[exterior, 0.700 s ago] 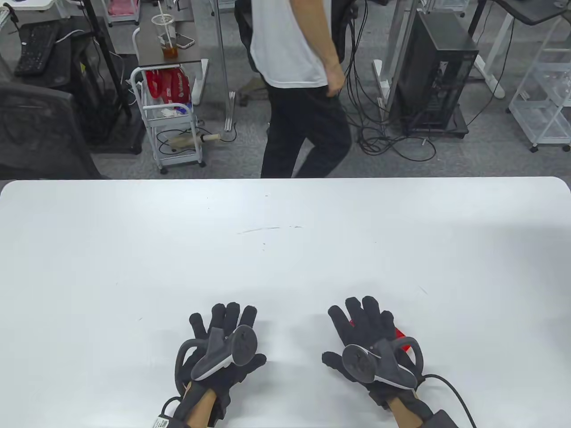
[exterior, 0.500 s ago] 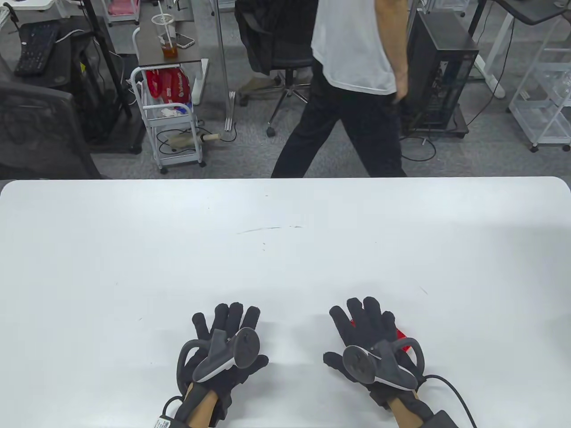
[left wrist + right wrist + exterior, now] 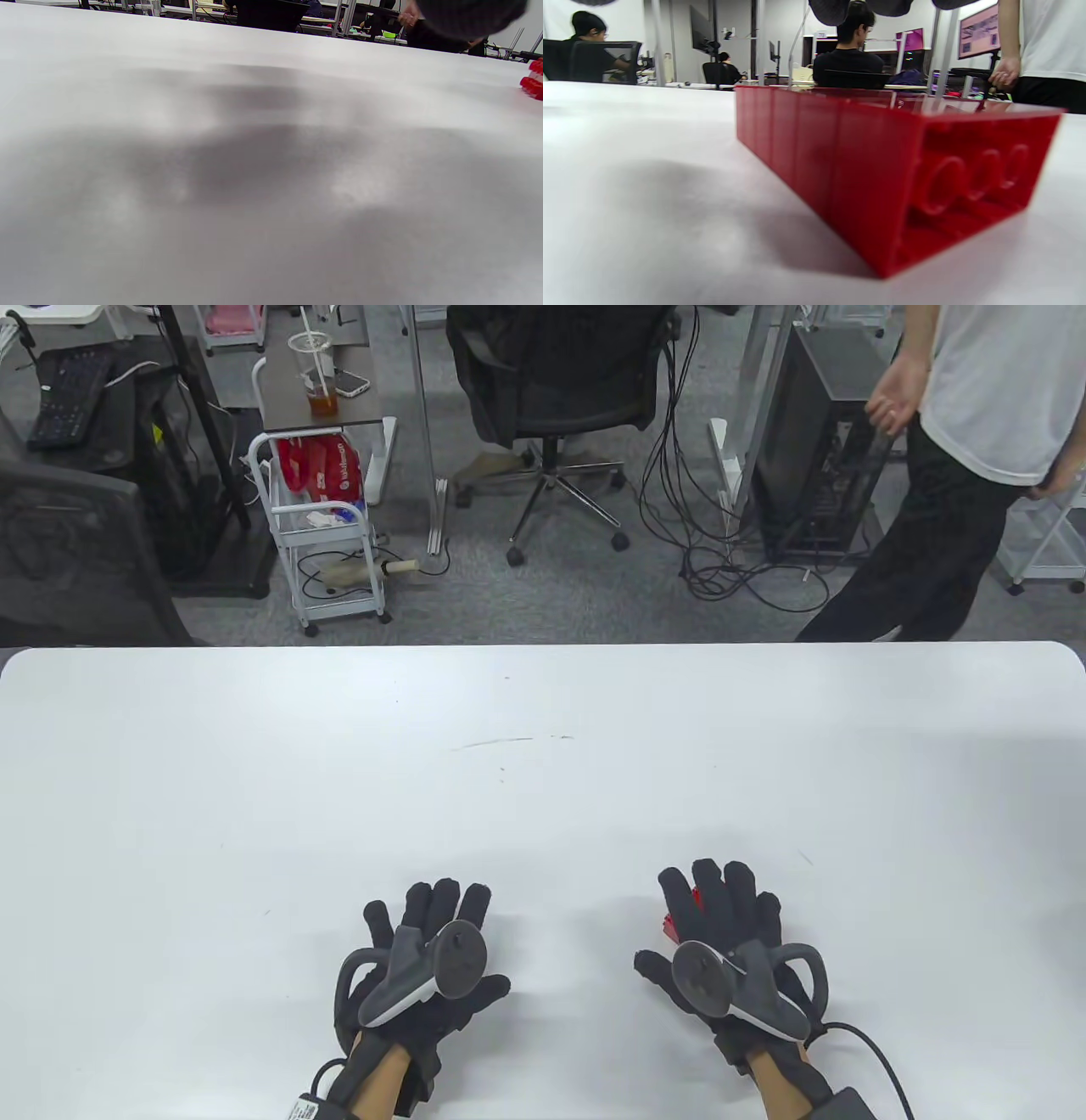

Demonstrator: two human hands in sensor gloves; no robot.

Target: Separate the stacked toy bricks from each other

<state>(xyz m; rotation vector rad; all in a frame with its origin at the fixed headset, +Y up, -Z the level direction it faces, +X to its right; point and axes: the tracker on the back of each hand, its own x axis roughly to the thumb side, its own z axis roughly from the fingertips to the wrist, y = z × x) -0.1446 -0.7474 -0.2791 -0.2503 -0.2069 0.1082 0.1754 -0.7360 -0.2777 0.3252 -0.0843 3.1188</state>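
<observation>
A stack of red toy bricks (image 3: 676, 922) lies on its side on the white table (image 3: 543, 780), mostly hidden under my right hand (image 3: 721, 899). In the right wrist view the stack (image 3: 865, 169) fills the middle, its hollow underside facing the camera, with my fingertips (image 3: 835, 10) hanging above it, apart from it. The right hand's fingers are stretched out over the stack. My left hand (image 3: 433, 912) lies flat and empty on the table, fingers spread, well to the left of the stack. The left wrist view shows the bricks' studs (image 3: 533, 80) at its right edge.
A cable (image 3: 874, 1052) runs from my right glove to the near table edge. Beyond the far table edge stand an office chair (image 3: 551, 390), a trolley (image 3: 327, 551), and a person (image 3: 959, 475) at the back right.
My right hand has shifted a little right and forward, so red now shows at its left side instead of its right. The left hand has barely moved. The person behind walked right.
</observation>
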